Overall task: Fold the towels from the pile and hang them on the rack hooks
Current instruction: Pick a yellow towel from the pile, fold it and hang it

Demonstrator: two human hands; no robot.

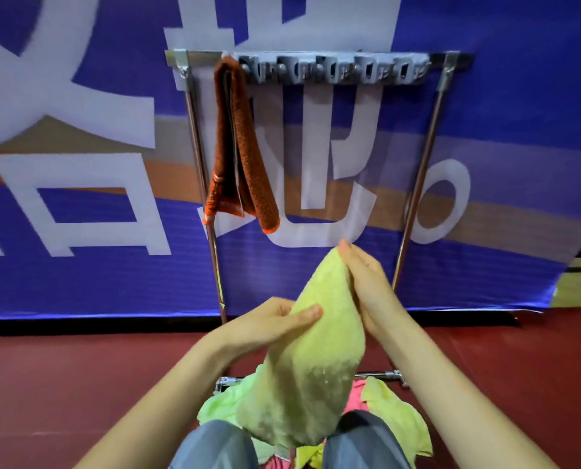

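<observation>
A yellow-green towel point(312, 367) hangs in front of me, held up by both hands. My right hand point(367, 286) pinches its top corner, and my left hand point(275, 323) grips its left edge lower down, thumb on the cloth. Behind stands a metal rack point(417, 177) with a grey row of hooks point(336, 71) along its top bar. A folded orange-brown towel point(238, 143) hangs from the leftmost hook. The pile of towels point(394, 411), green, yellow and pink, lies on the floor by the rack's base, partly hidden by the held towel and my knees.
A blue banner point(79, 164) with large white characters covers the wall behind the rack. The floor point(79, 384) is dark red. The rack's low crossbar point(380, 375) runs just behind the pile. My knees in grey trousers point(214, 448) fill the bottom of the view.
</observation>
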